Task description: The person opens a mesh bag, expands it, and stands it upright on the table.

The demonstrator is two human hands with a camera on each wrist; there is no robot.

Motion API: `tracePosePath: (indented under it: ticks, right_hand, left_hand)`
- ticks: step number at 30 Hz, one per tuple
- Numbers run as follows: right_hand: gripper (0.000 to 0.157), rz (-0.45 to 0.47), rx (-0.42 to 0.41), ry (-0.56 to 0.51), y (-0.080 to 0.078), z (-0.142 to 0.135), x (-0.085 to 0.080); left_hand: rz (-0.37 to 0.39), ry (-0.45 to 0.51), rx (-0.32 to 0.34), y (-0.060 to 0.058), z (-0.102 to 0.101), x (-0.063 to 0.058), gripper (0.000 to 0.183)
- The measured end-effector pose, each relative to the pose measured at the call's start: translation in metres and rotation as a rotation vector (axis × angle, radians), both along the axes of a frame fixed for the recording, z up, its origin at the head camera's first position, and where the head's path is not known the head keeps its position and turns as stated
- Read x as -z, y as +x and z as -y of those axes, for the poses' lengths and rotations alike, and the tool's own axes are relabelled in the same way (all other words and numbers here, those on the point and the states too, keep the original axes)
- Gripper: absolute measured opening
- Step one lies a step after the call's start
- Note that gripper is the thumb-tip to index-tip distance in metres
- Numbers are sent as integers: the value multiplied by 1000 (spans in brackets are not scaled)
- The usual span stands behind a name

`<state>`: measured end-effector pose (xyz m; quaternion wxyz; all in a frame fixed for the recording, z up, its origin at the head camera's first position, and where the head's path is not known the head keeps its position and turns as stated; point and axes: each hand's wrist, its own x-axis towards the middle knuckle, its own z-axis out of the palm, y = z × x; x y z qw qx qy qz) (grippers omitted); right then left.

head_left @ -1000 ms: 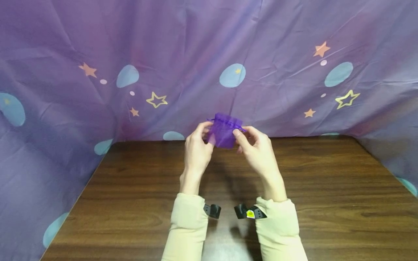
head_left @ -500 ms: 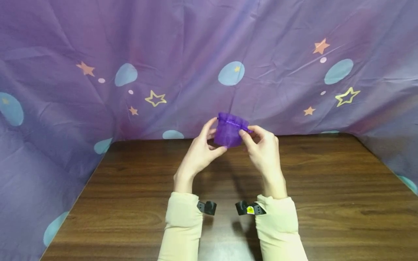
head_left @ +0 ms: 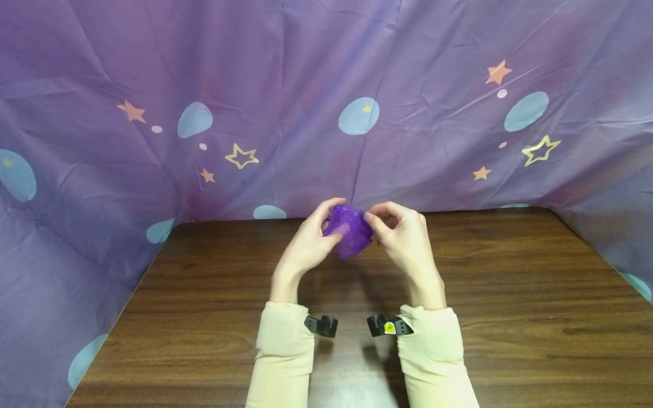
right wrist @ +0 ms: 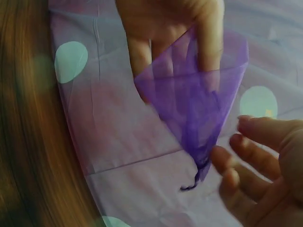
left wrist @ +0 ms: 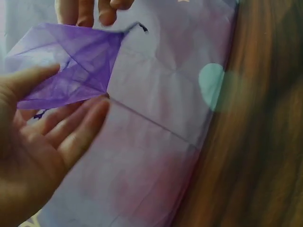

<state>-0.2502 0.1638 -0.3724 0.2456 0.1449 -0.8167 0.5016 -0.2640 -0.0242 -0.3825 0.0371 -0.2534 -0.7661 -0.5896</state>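
Note:
A small sheer purple drawstring pouch (head_left: 348, 231) is held above the far part of the table. My left hand (head_left: 309, 242) pinches it, thumb across the near face and fingers behind, as the left wrist view shows on the pouch (left wrist: 85, 66). Its gathered end and dark cord (right wrist: 196, 178) point toward my right hand (right wrist: 265, 165). That hand's fingers are loosely bent beside the pouch's edge, thumb and fingertips apart. Whether a fingertip touches the fabric I cannot tell. In the head view, the right hand (head_left: 403, 238) is close against the pouch's right side.
A brown wood-grain table (head_left: 510, 294) lies beneath both hands. Behind it and at the sides hangs a purple cloth (head_left: 285, 73) printed with stars and blue ovals. A black wrist camera (head_left: 321, 326) sits on the left sleeve, another (head_left: 385, 326) on the right.
The pouch has come lower and turned, its gathered end swinging toward the right hand. My left thumb has moved onto its face. The right fingers, earlier pinching its corner, now seem loosened.

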Motion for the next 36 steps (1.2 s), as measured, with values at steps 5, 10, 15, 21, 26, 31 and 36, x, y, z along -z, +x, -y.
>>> tracePosePath:
  ticks: [5,10,15,21,26,31,36]
  right_hand:
    - [18,74,22,74,-2,-3,2]
    - [19,141,-111,34,-3,-6,2]
    - [11,211,-220,-112,-2,-5,-1]
    - [14,127,-142,-170,2,-5,-5]
    - [10,23,-31,-12,5,-5,-5]
    - [6,-38,40,133,6,-4,-5]
    - [5,-44,48,194,6,-1,-7]
  left_hand:
    - [-55,35,-1,-4,-5,4,54]
    - [-80,55,-25,-3,-8,2,65]
    - [-86,83,-38,-3,-7,1,69]
    - [30,57,69,-2,11,3,76]
    - [162,39,166,1,28,7,67]
    - [174,149,128,4,30,2,61]
    - [74,86,-124,5,24,-7,44]
